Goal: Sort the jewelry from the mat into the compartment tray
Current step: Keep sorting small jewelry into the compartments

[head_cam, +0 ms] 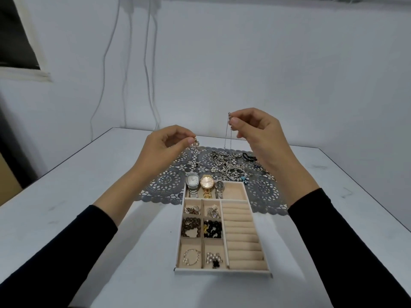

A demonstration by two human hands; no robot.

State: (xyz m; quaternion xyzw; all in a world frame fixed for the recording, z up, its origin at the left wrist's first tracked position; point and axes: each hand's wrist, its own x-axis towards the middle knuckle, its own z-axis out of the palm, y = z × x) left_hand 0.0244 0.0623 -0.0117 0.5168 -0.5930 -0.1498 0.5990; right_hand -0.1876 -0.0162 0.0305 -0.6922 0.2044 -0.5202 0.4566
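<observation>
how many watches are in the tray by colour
Silver-band watches: 2, the square-faced watch and the dark-faced watch
Gold watch: 1
Total: 3, side by side in the top compartment of the tray
</observation>
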